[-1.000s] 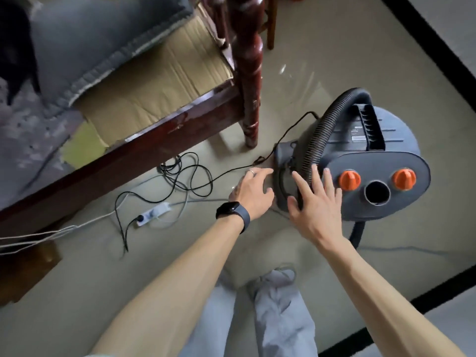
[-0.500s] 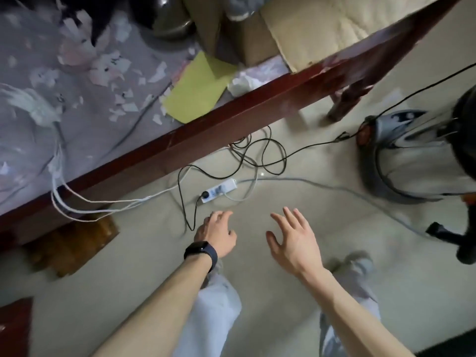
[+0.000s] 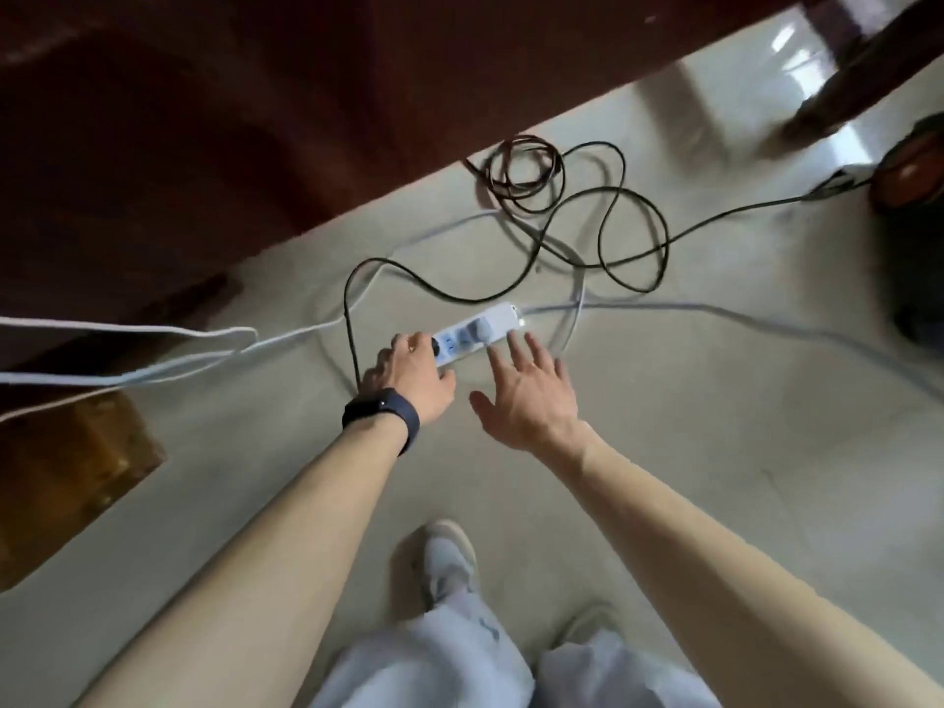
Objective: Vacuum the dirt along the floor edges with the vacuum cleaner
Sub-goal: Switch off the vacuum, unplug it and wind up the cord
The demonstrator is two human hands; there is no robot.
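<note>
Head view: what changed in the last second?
Both hands moved off the vacuum cleaner, now at the right edge, and dropped to the power strip. Left hand curls at its black plug, grip unclear; right hand hovers open beside it. Strip and cords unmoved on the floor.

White plastic power strip [image 3: 477,332], black rubber cord [image 3: 608,237] and pale white cables [image 3: 153,332] on the plain beige floor [image 3: 715,452]; dark red-brown wooden bed frame [image 3: 255,120]; black wristband [image 3: 383,413]; light grey trousers [image 3: 434,656]; blurred orange-red vacuum cleaner part [image 3: 912,171]

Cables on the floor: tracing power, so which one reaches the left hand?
The black cable, dropping to the left hand; white cables pass aside, the brown cable lies coiled apart.
</note>
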